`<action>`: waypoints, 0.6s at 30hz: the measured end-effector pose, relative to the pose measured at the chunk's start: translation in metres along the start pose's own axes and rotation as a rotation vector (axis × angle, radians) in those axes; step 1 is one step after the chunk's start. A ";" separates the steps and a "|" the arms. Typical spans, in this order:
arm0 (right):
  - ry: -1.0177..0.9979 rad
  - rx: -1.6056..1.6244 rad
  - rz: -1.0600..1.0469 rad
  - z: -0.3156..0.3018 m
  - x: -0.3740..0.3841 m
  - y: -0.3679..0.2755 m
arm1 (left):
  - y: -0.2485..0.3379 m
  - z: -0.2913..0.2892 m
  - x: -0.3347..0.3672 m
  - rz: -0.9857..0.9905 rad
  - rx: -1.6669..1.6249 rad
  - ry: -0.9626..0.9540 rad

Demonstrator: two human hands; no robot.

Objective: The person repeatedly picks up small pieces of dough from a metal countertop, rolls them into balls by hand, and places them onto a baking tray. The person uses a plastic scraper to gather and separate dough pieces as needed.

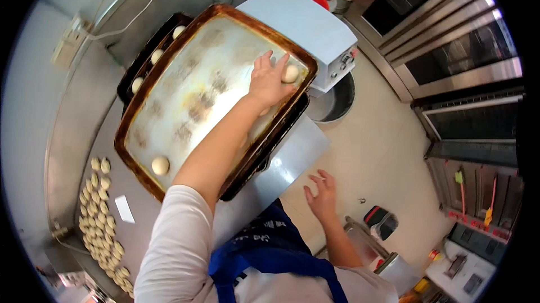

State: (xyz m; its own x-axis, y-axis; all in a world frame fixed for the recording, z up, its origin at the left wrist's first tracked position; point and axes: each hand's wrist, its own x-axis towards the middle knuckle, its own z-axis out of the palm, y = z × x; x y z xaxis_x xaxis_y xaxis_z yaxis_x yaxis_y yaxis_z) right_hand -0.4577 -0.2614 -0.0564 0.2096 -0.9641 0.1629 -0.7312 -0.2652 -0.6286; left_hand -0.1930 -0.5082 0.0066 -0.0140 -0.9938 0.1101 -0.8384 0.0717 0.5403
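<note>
My left hand (269,81) reaches over a large metal baking tray (169,86) with a browned rim. Its fingers are spread, and a round pale dough ball (290,73) rests on the tray between finger and thumb, near the right corner. At the near-left corner sits another dough ball (160,165). Part of a further dough ball (264,111) shows beside my left wrist; my forearm hides some of that tray edge. Off to the right, my right hand (322,195) hangs open over the floor, holding nothing.
Under the tray is a dark tray (134,69) with several dough balls. Many small dough pieces (101,224) and a white card (125,209) lie on the table at left. A white machine (301,25) stands behind, a metal bowl (337,100) beside it. Steel ovens (444,39) line the right.
</note>
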 end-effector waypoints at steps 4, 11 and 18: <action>-0.410 0.183 -0.213 0.033 0.011 -0.029 | -0.049 -0.068 -0.082 0.016 -0.086 0.155; -0.812 0.344 -0.791 0.086 0.007 -0.135 | -0.120 -0.151 -0.431 -0.644 0.151 0.590; -1.167 0.444 -0.922 0.159 -0.065 -0.245 | -0.043 -0.079 -0.768 -1.590 -0.044 0.422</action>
State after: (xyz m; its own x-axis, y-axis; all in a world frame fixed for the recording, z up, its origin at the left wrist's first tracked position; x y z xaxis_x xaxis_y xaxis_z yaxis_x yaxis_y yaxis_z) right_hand -0.1889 -0.1320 -0.0336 0.9891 0.1253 0.0778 0.1316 -0.5119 -0.8489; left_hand -0.1032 0.2589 -0.0354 0.9392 0.0231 -0.3427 0.1497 -0.9255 0.3479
